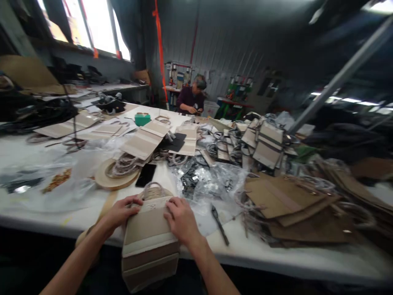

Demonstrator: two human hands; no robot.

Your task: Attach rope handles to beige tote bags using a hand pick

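A stack of beige striped fabric panels (147, 235) hangs over the table's front edge, a looped cord handle (153, 190) at its far end. My left hand (127, 209) is closed on the left side of the stack, fingers bent over the top. On the right side, my right hand (181, 219) grips it too, thumb and fingers near the upper edge. The undersides of both hands are hidden. To the right of the stack lies a dark slim hand tool (220, 225). A black phone (145, 175) rests just beyond the panels.
A roll of tan tape (115, 176) lies beyond my left hand. Plastic bags hold metal pieces (195, 180) and brass-coloured bits (57, 180). Brown panels (285, 196) are piled at right, with beige panels (267, 143) behind. Across the table a person (190, 98) works near a green box (142, 119).
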